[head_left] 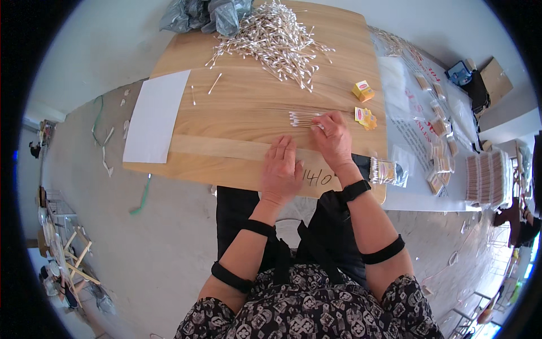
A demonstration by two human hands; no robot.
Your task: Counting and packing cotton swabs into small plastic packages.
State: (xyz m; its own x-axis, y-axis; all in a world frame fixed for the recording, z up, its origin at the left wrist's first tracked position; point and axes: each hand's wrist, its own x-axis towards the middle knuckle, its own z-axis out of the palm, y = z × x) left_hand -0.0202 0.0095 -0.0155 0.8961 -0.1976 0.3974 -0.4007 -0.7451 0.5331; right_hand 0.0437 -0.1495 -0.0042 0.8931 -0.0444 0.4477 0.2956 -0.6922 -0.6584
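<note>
Head view: at the lower edge, a black-and-white patterned shirt (pixel 316 305), with two black bands (pixel 384 251) around each bare forearm. At the near edge of the wooden desk (pixel 237 121), the left of the two hands (pixel 280 169), palm down, fingers extended and close together, with nothing visible in its grasp. Between the wrists, dark handwriting (pixel 319 178) on the wood. To the right, near the desk's side edge, a clear packet of cotton swabs (pixel 387 171). Slightly farther in, the right hand (pixel 333 135), fingers bent, fingertips at the right end of a small row of cotton swabs (pixel 300 118) lying side by side on the desk; firmness of grip impossible to tell. Along the left side, a blank white sheet (pixel 155 118). Beyond the right hand, toward the right edge, a flat yellow card piece (pixel 365 118), then a yellow box (pixel 363 91). At left, well apart from the row, two loose swabs (pixel 214 83). Toward the far edge, a large tangled heap of swabs (pixel 276 39), with grey plastic (pixel 206 16) against its left side.
</note>
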